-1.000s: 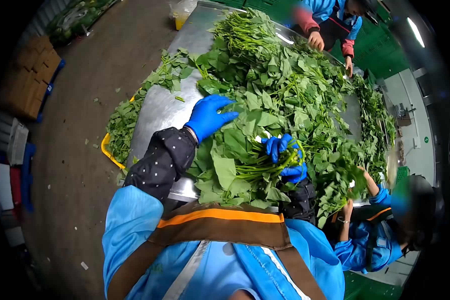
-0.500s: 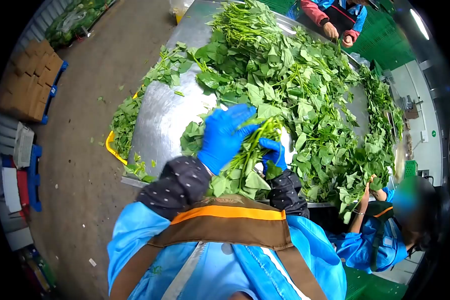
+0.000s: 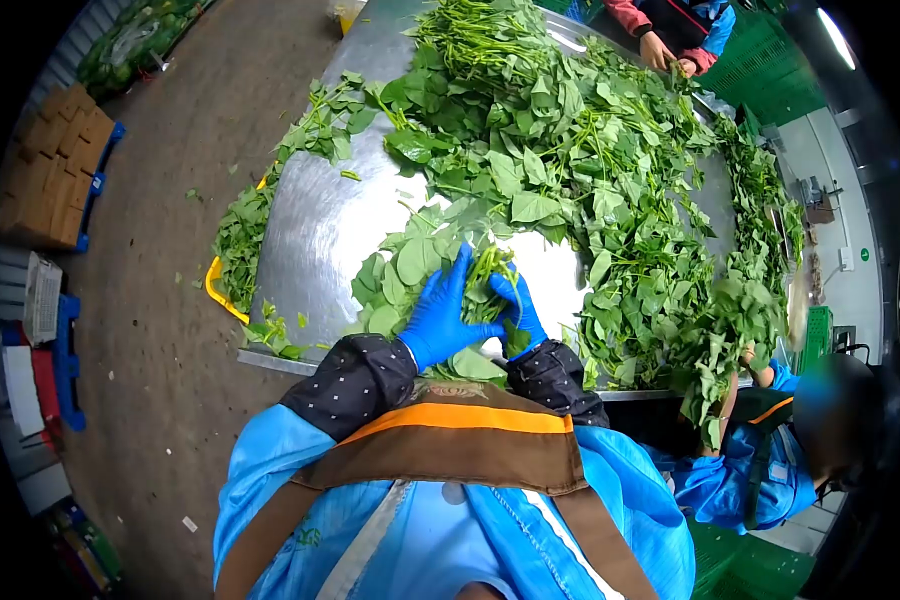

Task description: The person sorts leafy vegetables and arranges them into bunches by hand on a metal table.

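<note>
My left hand (image 3: 443, 318), in a blue glove, cups the left side of a bunch of leafy greens (image 3: 488, 264), its fingers pointing up along it and its thumb reaching toward the right. On the other side my right hand (image 3: 521, 308), also gloved in blue, has its fingers curled around the stems. The cut stems face up between both hands, just above the near edge of the metal table (image 3: 305, 225). Broad leaves (image 3: 410, 265) spread out to the left of the bunch and below it. The palms are partly hidden by leaves.
A large heap of greens (image 3: 560, 150) covers the table's middle and right. A yellow-rimmed container of greens (image 3: 214, 280) stands by the left edge. One co-worker (image 3: 750, 470) holds greens at right; another person's hands (image 3: 660, 52) work at the far side. Boxes (image 3: 60, 170) stand on a blue pallet.
My left hand has come down from over the bunch to its left side. The bunch now has its stems facing up, leaves fanned to the left. The co-worker at right has lifted greens.
</note>
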Tool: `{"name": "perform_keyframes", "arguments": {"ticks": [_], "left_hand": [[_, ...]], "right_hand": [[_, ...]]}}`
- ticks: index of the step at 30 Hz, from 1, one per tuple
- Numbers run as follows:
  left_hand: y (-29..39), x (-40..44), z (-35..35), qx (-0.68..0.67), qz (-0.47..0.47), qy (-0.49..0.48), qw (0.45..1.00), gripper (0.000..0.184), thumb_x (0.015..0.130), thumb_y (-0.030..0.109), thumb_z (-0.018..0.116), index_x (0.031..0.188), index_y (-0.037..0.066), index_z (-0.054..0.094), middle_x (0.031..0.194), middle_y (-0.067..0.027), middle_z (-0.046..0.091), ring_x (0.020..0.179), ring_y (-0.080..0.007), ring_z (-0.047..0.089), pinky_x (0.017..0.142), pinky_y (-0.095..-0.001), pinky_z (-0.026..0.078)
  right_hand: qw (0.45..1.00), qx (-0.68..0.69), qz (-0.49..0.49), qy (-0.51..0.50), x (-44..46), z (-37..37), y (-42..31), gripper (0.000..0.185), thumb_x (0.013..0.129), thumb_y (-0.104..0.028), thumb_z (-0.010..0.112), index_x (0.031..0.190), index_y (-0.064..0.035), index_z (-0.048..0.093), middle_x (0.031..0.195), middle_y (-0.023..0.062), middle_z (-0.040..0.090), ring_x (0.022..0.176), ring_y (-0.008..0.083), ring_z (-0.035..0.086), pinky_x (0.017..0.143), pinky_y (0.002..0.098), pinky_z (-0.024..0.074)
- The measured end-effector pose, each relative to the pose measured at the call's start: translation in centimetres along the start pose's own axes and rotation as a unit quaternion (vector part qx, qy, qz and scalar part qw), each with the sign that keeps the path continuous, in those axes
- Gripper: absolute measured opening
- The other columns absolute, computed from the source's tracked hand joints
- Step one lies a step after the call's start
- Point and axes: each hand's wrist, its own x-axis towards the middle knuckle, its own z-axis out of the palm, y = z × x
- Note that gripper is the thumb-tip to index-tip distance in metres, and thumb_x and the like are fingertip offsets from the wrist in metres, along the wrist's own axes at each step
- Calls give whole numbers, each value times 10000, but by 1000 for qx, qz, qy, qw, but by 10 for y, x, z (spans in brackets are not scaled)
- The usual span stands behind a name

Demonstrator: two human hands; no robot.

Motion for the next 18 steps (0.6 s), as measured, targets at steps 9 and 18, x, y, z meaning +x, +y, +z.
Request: {"name": "perform_keyframes", "arguments": {"ticks": [9, 18], "left_hand": [[-6, 8, -34, 164, 42, 27, 985, 1208, 503, 446, 774, 1363, -16, 62, 1354, -253, 227, 1245, -356, 267, 1046, -433, 155], [0, 7, -61, 57, -17, 15, 998, 437, 536, 302, 711, 901, 79, 619, 745, -148, 620, 709, -320, 601, 685, -376, 488]], "right_hand": [[990, -96, -101, 32, 17, 6, 4, 269, 769, -66, 605, 1025, -14, 541, 807, 19, 571, 681, 87, 532, 584, 220, 434], [975, -162, -78, -134, 28, 37, -11, 486, 696, -130, 698, 1121, -22, 488, 994, 79, 577, 839, 167, 571, 747, 285, 464]]}}
